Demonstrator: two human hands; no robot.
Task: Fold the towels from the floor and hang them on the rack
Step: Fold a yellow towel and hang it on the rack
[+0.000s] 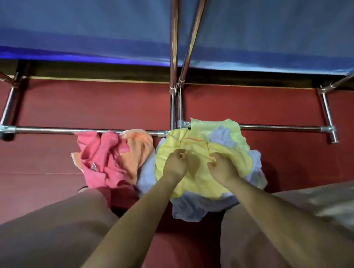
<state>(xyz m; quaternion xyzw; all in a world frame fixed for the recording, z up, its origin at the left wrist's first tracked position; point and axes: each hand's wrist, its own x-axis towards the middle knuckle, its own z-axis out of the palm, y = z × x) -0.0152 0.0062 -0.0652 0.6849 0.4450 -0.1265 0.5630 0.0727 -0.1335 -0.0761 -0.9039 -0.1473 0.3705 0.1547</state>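
Yellow towel [201, 179] lies crumpled on top of a loose pile on the red floor [41, 153], just in front of the low front bar of the chrome rack [281, 126]; thin orange stitched line near its upper edge. Under and around it a pale blue towel [189, 209] spreads out toward the person's knees, and a light green towel [226, 128] sits at the back, touching the rack bar. To the left, a pink towel [102, 162] and an orange towel [138, 153] are bunched together, the pink one's top edge against the bar. All towels unfolded, wrinkled, overlapping; hard to say how many pieces are in the blue and green layers. Rack uprights run out of the top of the view, upper rails cut off; blue sheet [114, 22] behind them blurry. Person's legs in beige fabric fill both lower corners, partly cut off. Left hand [178, 159] and right hand [220, 165] both sit on the yellow towel, close together, knuckles up. Each grip is narrow, fingers curled in and pinching a fold of the yellow cloth; fingertips mostly buried in fabric, so the exact pinch points can't be made out.
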